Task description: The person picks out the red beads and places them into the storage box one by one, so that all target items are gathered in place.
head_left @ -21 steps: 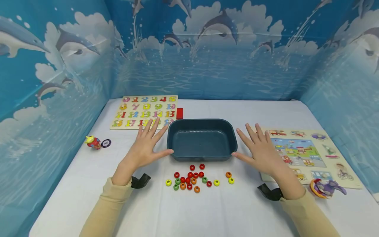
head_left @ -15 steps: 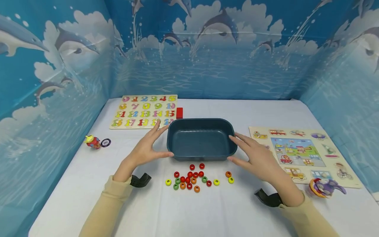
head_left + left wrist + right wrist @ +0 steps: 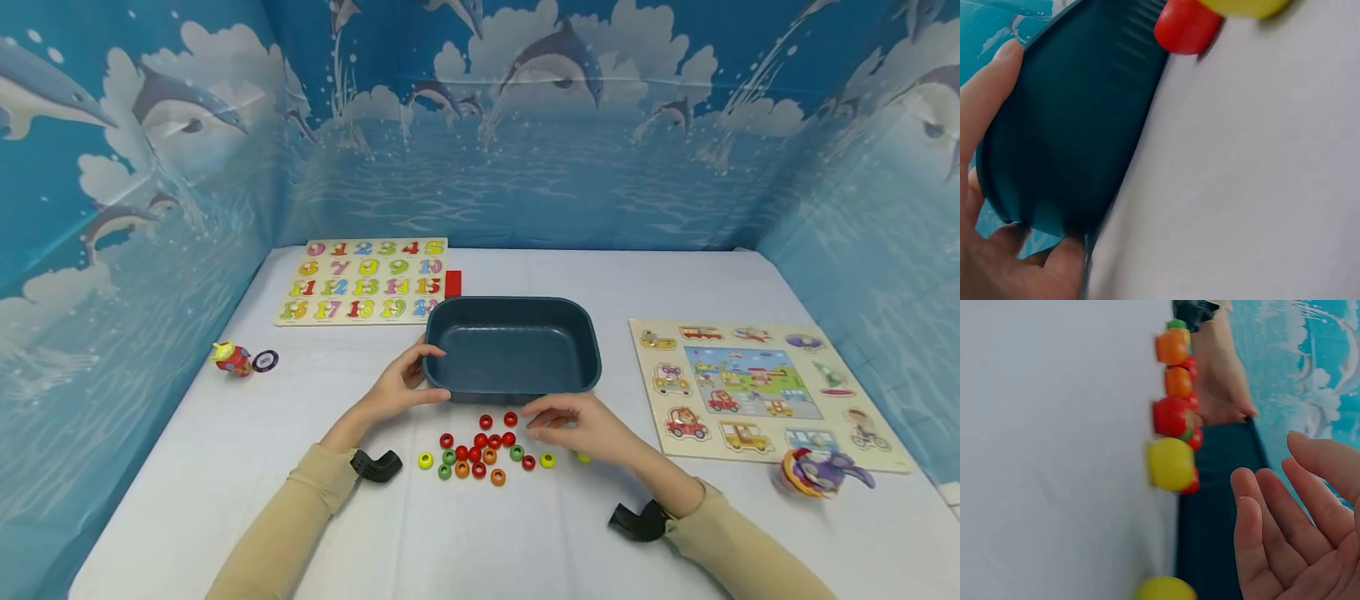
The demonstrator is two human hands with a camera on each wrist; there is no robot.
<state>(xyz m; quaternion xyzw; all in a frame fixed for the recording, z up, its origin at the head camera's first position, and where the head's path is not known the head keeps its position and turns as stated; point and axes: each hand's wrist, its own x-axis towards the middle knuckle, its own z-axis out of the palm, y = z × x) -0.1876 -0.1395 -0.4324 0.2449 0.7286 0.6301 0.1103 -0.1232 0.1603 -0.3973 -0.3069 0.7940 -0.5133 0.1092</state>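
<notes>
A dark blue-green rectangular bin (image 3: 517,354) stands upright in the middle of the table. My left hand (image 3: 397,385) holds its left end, with the thumb at the front and the fingers round the side; the left wrist view shows this thumb (image 3: 991,87) at the rim. Just in front of the bin lie several loose beads, among them a red bead (image 3: 481,440), a green bead (image 3: 517,452) and an orange bead (image 3: 498,477). My right hand (image 3: 585,423) hovers beside them at the bin's front right, fingers loosely bent and holding nothing. It partly covers a yellow bead (image 3: 583,457).
A number puzzle board (image 3: 363,283) lies back left, with a red block (image 3: 453,284) beside it. On the right are a vehicle puzzle board (image 3: 757,387) and a purple toy (image 3: 821,472). A small red toy figure (image 3: 234,358) and a round chip (image 3: 266,361) lie far left.
My right hand has moved from the bin's right side to the left and nearer, over the beads' right side. My left hand has come in from spread fingers onto the bin's left end.
</notes>
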